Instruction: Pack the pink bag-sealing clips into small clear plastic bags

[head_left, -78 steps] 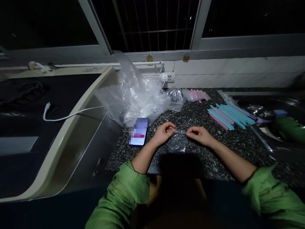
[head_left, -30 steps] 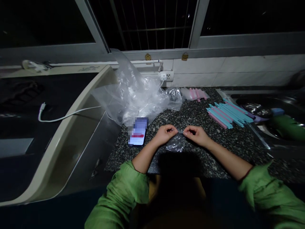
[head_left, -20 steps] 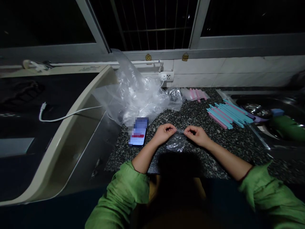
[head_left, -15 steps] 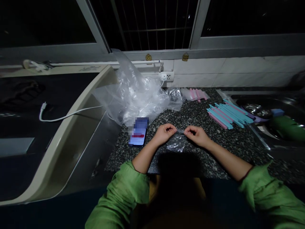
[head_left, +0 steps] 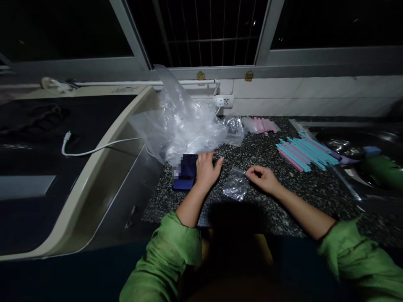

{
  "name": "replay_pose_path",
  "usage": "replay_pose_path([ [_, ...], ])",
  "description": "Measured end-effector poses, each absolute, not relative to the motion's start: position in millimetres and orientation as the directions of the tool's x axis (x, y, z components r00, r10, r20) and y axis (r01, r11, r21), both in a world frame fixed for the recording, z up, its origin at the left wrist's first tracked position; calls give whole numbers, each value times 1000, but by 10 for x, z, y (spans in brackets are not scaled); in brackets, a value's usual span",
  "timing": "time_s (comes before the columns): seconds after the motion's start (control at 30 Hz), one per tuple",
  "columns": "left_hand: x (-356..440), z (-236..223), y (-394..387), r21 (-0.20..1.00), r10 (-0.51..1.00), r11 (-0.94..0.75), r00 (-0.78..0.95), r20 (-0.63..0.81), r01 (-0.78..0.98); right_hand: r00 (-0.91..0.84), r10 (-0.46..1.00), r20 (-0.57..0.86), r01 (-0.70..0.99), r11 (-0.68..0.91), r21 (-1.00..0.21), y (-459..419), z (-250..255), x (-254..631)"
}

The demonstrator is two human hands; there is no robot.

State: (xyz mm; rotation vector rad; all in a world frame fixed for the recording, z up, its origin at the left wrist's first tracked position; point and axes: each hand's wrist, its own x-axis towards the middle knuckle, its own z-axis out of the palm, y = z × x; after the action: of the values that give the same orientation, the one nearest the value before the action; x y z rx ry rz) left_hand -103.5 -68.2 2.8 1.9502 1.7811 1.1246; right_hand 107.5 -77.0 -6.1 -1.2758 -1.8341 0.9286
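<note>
My right hand point(head_left: 262, 179) pinches the top right corner of a small clear plastic bag point(head_left: 235, 186), which hangs down against the speckled countertop point(head_left: 252, 149). To the left, my left hand point(head_left: 208, 170) has its fingers stretched out and its thumb apart, with nothing held. It is beside the right edge of a phone point(head_left: 185, 174) lying on the counter; whether the fingers touch the phone I cannot tell. The phone's screen looks dark blue and is partly blurred out.
A large heap of clear plastic bags point(head_left: 192, 126) lies behind the phone. Pink and light-blue strips point(head_left: 305, 152) lie at right, beside a sink point(head_left: 355, 197) with dishes. Bagged pink strips point(head_left: 264, 125) are near the wall. A white cable point(head_left: 100, 149) crosses the machine point(head_left: 126, 121) at left.
My left hand has let go of the plastic bag and moved left to the phone, its fingers spreading. The right hand keeps its pinch. The phone's screen has turned darker.
</note>
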Motion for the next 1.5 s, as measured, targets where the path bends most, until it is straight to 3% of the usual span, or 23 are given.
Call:
replay_pose_path([
  [0.07,-985,10,-677,754,943,-290,40,331,589,-260,954,150,442,256,-860,-772,-54,1078],
  [0.17,-903,-25,-677,881,963,-252,191,189,401,-273,951,145,434,256,-864,-778,-40,1077],
  [0.37,-841,-44,-691,925,940,-267,283,189,269,-283,950,133,427,249,-869,-779,-46,1069],
  [1.03,-815,-91,-684,902,898,-360,351,266,239,-335,920,202,420,338,-842,-772,-87,1049],
  [1.3,-775,-90,-717,951,921,-171,384,63,256,-289,913,289,443,395,-805,-760,-84,1078],
  [1.5,-770,-107,-720,940,908,-186,416,53,287,-276,915,294,439,392,-808,-764,-71,1082],
])
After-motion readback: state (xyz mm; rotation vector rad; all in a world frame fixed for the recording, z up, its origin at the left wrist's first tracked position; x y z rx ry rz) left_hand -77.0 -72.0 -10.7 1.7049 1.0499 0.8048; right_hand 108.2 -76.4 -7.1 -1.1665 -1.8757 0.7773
